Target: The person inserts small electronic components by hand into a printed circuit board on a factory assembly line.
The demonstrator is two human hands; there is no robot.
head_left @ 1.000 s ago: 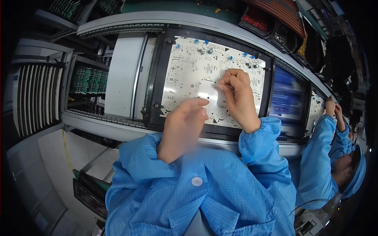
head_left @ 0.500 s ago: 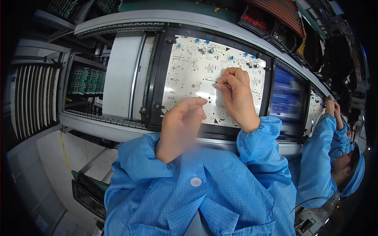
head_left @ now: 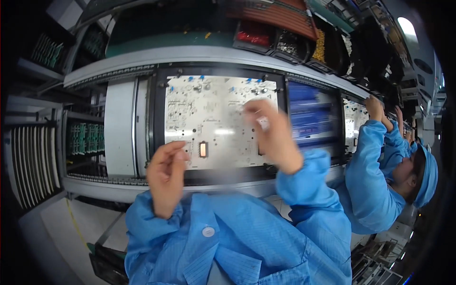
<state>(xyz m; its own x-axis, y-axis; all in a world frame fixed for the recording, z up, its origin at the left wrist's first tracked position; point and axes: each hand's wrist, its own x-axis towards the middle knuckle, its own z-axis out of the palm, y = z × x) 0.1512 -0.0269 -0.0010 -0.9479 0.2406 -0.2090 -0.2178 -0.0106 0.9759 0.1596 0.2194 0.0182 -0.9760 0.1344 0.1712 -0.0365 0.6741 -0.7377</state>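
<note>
A white circuit board panel (head_left: pixel 221 102) with printed markings lies in a black frame (head_left: pixel 158 109) in front of me. Small blue and dark parts stand along its far side. My right hand (head_left: pixel 275 135), smeared by motion, is over the board's right half. Its fingers are drawn in around a small pale part (head_left: pixel 262 123); its kind is unclear. My left hand (head_left: pixel 166 175) hangs at the near left corner, fingers curled toward the thumb. What those fingers hold, if anything, is hidden. A dark-rimmed rectangle with an orange middle (head_left: pixel 203 149) is on the board beside them.
Metal rails (head_left: pixel 213 54) run along the line. Bins of red parts (head_left: pixel 254 35) and yellow parts (head_left: pixel 318 45) stand beyond the far rail. Blue rollers (head_left: pixel 308 111) lie to the right, where a co-worker in blue (head_left: pixel 375 175) works. Racks of green boards (head_left: pixel 85 138) stand at left.
My right hand has lifted from the board's middle and moved over its right half. My left hand has drawn back to the near left corner. The whole view has shifted.
</note>
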